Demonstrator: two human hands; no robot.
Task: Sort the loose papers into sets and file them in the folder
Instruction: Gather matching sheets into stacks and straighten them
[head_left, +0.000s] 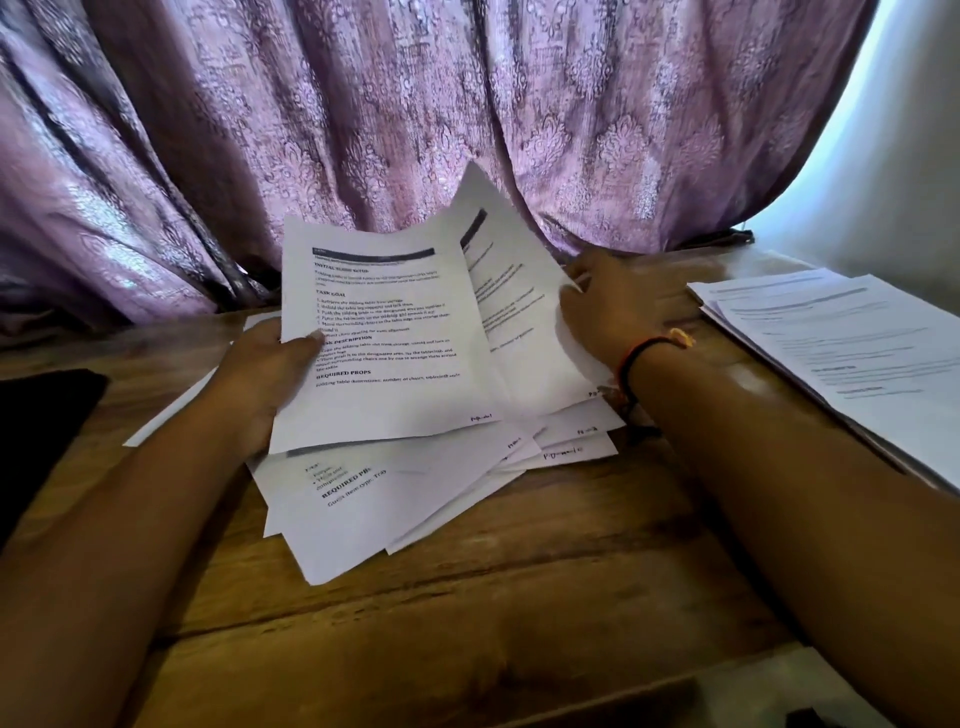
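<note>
Head cam: wooden plank table (467, 623) pushed up against a purple patterned curtain (363, 104), with a bright white wall (883, 156) off to the right. A dark flat thing (41, 431) sits at the table's left edge; can't tell what it is. A neater stack of papers (857, 353) lies on the right side.

The messy pile of loose papers (389, 499) is in the middle, fanned out. The left hand (260, 374) grips a printed sheet (384, 343) by its left edge, thumb on top, lifted above the pile. The right hand (623, 306), thread bracelet (649, 348) on the wrist, pinches the right edge of a second sheet (519, 312) tilted up just behind the first.
</note>
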